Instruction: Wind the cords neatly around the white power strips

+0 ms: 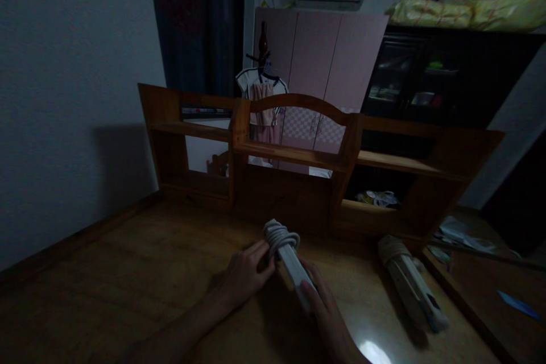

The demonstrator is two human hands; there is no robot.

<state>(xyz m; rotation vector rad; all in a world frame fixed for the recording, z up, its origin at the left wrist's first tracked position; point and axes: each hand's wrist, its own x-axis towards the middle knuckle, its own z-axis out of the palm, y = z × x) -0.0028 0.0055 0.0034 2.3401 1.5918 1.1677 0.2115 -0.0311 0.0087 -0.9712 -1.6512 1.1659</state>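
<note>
A white power strip (291,262) with its cord wound around the far end (279,235) lies on the wooden desk (149,273) in front of me. My left hand (247,273) grips the wrapped end, fingers against the coiled cord. My right hand (325,313) holds the near end of the strip, covering it. A second power strip (412,284), also with its cord wound around its far end, lies on the desk to the right, untouched.
A wooden shelf unit (298,153) stands along the desk's back edge, with small items in its lower right bay (377,198). Papers (464,236) lie on a surface at the right. The room is dim; a wall is on the left.
</note>
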